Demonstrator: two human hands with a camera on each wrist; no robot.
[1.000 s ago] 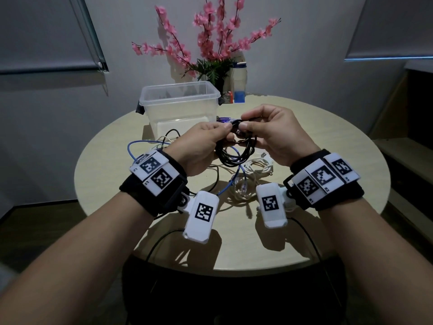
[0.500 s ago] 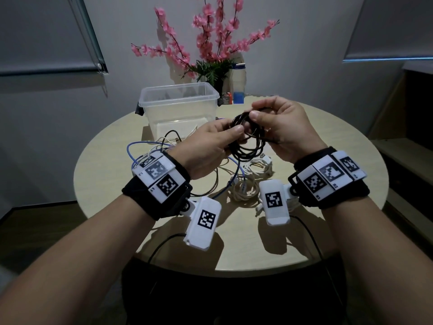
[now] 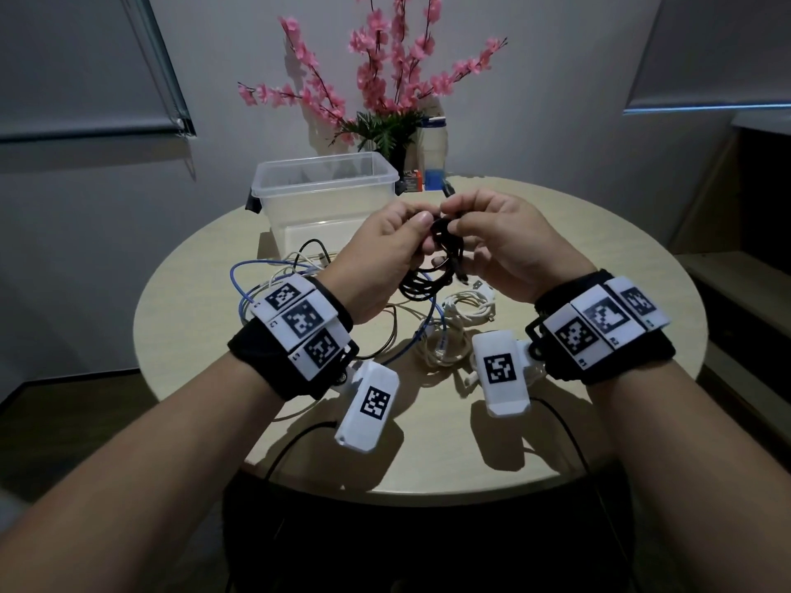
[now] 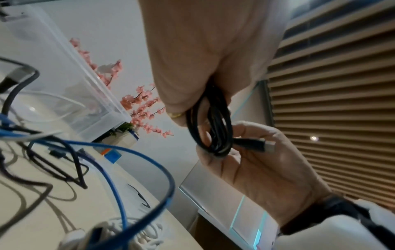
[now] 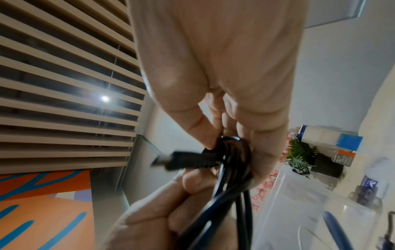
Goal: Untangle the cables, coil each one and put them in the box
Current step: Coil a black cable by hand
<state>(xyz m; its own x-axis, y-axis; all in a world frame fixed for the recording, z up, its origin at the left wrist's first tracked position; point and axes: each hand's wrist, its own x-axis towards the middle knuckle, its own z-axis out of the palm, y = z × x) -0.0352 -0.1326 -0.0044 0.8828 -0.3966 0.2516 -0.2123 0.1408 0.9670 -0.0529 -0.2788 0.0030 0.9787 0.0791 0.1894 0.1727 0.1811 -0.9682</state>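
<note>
Above the middle of the counter (image 3: 599,421), we hold the black cable (image 3: 445,254) between both hands as a small bundle of loops. Our left hand (image 3: 385,254) has its thumb and fingers closed around the upper part of the bundle, and our right hand (image 3: 509,250) pinches the same bundle from the other side, so both grips are grasping this cable. The loops hang down from the two grips, with the long axis of the coil close to vertical. One plug end (image 4: 265,145) sticks out sideways over the right palm, and we judge that this loose end is not yet tucked.

The clear box (image 3: 325,181) stands at about 11 o'clock from our hands, farther away on the counter. It lies more on the left hand's side, so we think that the left hand has the shorter way to it. The blue cable (image 3: 239,284) and the white cables (image 3: 466,306) lie on the counter below the hands, and they look not yet sorted.
</note>
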